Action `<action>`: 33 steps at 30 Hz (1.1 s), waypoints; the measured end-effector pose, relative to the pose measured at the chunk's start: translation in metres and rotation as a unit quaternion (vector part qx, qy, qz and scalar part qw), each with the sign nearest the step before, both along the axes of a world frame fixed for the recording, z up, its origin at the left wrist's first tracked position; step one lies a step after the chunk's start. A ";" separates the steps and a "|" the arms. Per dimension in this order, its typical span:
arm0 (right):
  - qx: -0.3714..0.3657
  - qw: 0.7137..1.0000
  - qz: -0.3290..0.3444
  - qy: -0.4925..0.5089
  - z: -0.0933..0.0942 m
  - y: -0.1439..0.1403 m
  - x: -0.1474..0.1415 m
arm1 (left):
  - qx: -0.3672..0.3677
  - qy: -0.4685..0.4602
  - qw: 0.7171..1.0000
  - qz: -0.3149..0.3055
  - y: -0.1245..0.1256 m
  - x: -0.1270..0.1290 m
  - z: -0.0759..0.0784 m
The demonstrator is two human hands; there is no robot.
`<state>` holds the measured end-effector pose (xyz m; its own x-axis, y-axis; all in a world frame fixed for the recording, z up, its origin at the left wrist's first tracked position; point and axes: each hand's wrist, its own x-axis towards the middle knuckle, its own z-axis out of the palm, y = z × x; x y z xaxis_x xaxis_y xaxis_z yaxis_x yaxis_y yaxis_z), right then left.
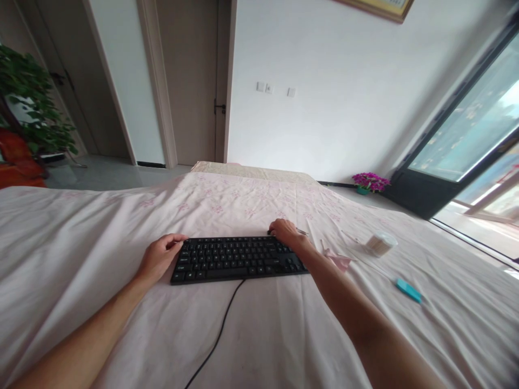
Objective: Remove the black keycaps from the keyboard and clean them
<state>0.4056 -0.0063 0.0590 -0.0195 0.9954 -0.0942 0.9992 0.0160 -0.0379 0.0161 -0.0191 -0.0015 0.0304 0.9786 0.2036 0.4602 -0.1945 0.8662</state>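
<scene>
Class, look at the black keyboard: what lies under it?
The keyboard rests on a pale floral cloth, a hand at each end: left hand, right hand. Whatever lies beneath the cloth is covered.

Both arms stretched fwd, left hand point(160, 256) curled w/ thumb up, right hand point(287, 232) palm down, fingers bent, well apart.

No text, label, brand or number can be read anywhere. The key legends on the flat black plastic keyboard point(237, 259) are too small and blurred to make out, and the gold-framed picture point(381, 7) high on the white wall is cut off, its marks illegible.
</scene>
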 end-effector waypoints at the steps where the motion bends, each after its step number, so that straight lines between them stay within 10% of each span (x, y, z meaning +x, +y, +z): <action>1: 0.001 1.000 -0.005 -0.003 0.000 -0.001 0.003 | 0.003 0.000 1.000 0.001 0.000 0.000 0.000; 16: 0.033 0.999 -0.016 0.010 0.006 -0.006 0.016 | -0.001 0.012 1.000 0.002 0.002 -0.002 -0.004; 33: 0.072 0.984 0.140 0.078 0.018 -0.132 -0.011 | 0.004 0.020 1.000 0.005 0.004 -0.002 -0.006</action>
<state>0.3943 -0.1381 0.0769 -0.2975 0.9519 0.0736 0.9371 0.3058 -0.1680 0.0140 -0.0147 -0.0073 0.0290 0.9773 0.2098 0.4966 -0.1962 0.8455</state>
